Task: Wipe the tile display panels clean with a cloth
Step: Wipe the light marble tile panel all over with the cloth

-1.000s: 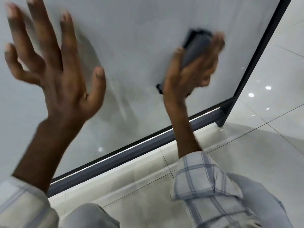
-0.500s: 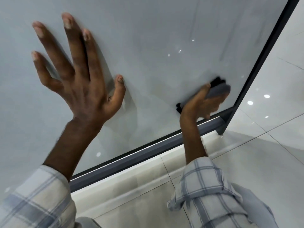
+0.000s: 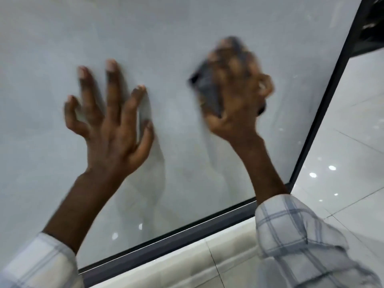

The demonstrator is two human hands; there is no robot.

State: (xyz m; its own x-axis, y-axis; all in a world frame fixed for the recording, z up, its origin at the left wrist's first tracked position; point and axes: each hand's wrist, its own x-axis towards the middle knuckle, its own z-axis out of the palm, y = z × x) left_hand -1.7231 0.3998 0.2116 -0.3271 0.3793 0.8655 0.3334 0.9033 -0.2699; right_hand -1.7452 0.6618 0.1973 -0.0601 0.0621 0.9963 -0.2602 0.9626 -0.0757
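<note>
Against the tile panel (image 3: 187, 32), right of centre: gripping the cloth (image 3: 207, 90) under curled fingers of the right hand (image 3: 239, 104), pressing it flat; bracing leftward with the left hand (image 3: 110, 125), fingers spread, holding nothing; working near the frame (image 3: 324, 104) rightward.

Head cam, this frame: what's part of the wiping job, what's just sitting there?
In the job:
tile panel
dark cloth
right hand, gripping the cloth
left hand, fingers spread at the panel

Not in it:
dark frame
floor tiles
white ledge below the frame
</note>
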